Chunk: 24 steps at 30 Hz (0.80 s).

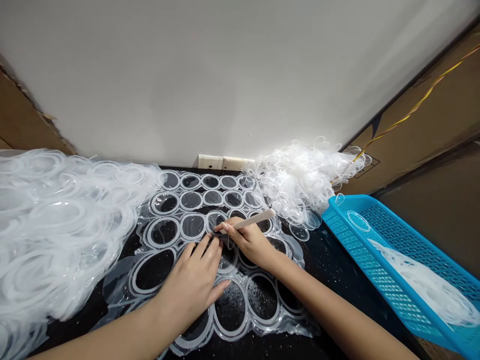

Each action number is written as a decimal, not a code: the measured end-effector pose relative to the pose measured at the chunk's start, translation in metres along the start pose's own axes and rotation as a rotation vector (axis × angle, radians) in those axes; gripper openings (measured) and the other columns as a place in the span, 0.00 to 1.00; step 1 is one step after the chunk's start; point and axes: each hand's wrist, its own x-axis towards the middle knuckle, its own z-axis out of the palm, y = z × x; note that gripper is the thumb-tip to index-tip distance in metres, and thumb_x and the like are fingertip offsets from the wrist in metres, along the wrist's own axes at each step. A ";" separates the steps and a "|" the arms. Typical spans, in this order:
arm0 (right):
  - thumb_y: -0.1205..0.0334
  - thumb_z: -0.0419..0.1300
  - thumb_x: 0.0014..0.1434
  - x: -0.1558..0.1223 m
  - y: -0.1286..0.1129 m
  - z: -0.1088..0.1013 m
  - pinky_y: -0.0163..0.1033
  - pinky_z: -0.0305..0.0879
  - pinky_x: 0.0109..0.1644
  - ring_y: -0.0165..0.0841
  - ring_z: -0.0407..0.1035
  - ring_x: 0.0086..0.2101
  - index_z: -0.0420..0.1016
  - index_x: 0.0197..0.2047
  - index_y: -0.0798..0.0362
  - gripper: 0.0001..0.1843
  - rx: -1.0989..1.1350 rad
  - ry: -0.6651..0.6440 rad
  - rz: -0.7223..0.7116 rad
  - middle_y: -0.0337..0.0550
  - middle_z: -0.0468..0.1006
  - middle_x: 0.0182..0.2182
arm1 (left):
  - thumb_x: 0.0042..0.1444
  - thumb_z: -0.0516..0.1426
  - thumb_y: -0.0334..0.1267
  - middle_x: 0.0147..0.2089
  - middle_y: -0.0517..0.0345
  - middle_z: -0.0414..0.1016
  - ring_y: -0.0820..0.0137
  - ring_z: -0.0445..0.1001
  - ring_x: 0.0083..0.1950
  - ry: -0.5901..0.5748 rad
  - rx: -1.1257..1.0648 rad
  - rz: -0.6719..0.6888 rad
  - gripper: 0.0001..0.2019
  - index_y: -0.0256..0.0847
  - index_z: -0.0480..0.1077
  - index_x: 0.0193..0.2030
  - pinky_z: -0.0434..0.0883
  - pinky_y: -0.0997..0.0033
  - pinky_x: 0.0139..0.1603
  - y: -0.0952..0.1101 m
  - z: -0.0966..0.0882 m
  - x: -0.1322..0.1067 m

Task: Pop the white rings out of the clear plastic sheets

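In the head view, the left hand (191, 284) is lying flat on a clear plastic sheet (262, 320) cut with rows of oval rings. Its grip is open, with the fingers spread apart, and it is pressing down on the sheet without clamping anything. The right hand (249, 243) is clamping its grip on a pale-handled tool (255, 220), with the thumb and fingers together around the shaft and the tip hidden among the fingers, just beside the left hand. The sheet is lying under both hands on a black speckled counter (337, 280). To the left, a deep heap of clear rings (56, 225) is spreading over the counter and touching the sheet. Beyond the sheet, a white tangle of loose rings (296, 180) is piling up against the wall (187, 75), right beside a socket plate (221, 162). On the right, a blue mesh basket (378, 240) is holding more white rings.
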 end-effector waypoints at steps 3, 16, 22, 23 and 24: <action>0.55 0.45 0.62 0.000 0.000 0.000 0.35 0.64 0.39 0.31 0.68 0.34 0.74 0.36 0.57 0.19 0.032 0.008 0.016 0.46 0.75 0.31 | 0.59 0.42 0.51 0.54 0.48 0.69 0.60 0.63 0.56 0.019 0.003 -0.002 0.25 0.35 0.68 0.50 0.59 0.61 0.51 0.000 0.000 0.000; 0.62 0.44 0.64 -0.001 -0.003 0.005 0.41 0.64 0.46 0.35 0.67 0.42 0.71 0.44 0.58 0.16 -0.372 -0.093 -0.317 0.48 0.76 0.40 | 0.56 0.47 0.51 0.51 0.42 0.70 0.56 0.65 0.54 -0.025 -0.043 0.007 0.26 0.30 0.67 0.51 0.61 0.60 0.49 0.000 -0.002 0.002; 0.63 0.46 0.63 0.008 0.008 0.000 0.43 0.67 0.43 0.35 0.69 0.39 0.70 0.47 0.61 0.16 -0.569 0.003 -0.381 0.51 0.76 0.39 | 0.54 0.49 0.52 0.54 0.43 0.68 0.57 0.64 0.55 -0.078 -0.077 -0.008 0.28 0.31 0.65 0.53 0.62 0.60 0.51 -0.003 -0.007 0.005; 0.62 0.46 0.63 0.011 0.012 -0.007 0.42 0.67 0.43 0.35 0.70 0.39 0.70 0.47 0.61 0.16 -0.568 0.060 -0.369 0.51 0.76 0.39 | 0.55 0.48 0.53 0.55 0.43 0.68 0.57 0.64 0.55 -0.076 -0.067 0.000 0.28 0.31 0.65 0.53 0.62 0.60 0.50 -0.004 -0.007 0.005; 0.62 0.46 0.63 0.015 0.017 -0.015 0.42 0.68 0.43 0.34 0.70 0.39 0.70 0.47 0.60 0.16 -0.561 0.120 -0.344 0.51 0.76 0.40 | 0.56 0.47 0.52 0.55 0.43 0.67 0.57 0.64 0.55 -0.072 -0.057 0.009 0.28 0.30 0.64 0.54 0.62 0.60 0.50 -0.004 -0.007 0.004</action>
